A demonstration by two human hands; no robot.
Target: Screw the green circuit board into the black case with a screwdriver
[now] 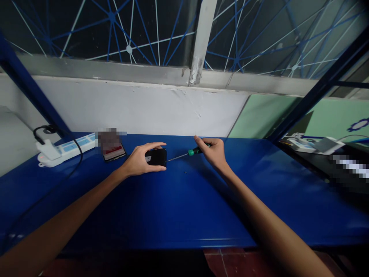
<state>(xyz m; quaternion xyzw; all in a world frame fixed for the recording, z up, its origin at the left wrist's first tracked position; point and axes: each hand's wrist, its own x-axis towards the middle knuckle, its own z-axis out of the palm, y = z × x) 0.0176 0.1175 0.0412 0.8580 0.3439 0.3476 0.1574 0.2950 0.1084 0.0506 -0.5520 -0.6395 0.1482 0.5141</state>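
My left hand grips a small black rectangular device from its left side, thumb along the near edge and fingers along the far edge. A pale label shows on the device's top; its exact kind I cannot tell. In my right hand is a screwdriver with a green and black handle, closed in the fingers. Its thin shaft points left, and the tip meets or nearly meets the device's right end. A tiny screw-like piece lies on the blue table below the shaft.
A white power strip with a plugged-in adapter and black cable lies at the left. Beside it is a phone, partly blurred out. Further right stand a white box-like item and dark equipment. Blue posts rise at both sides.
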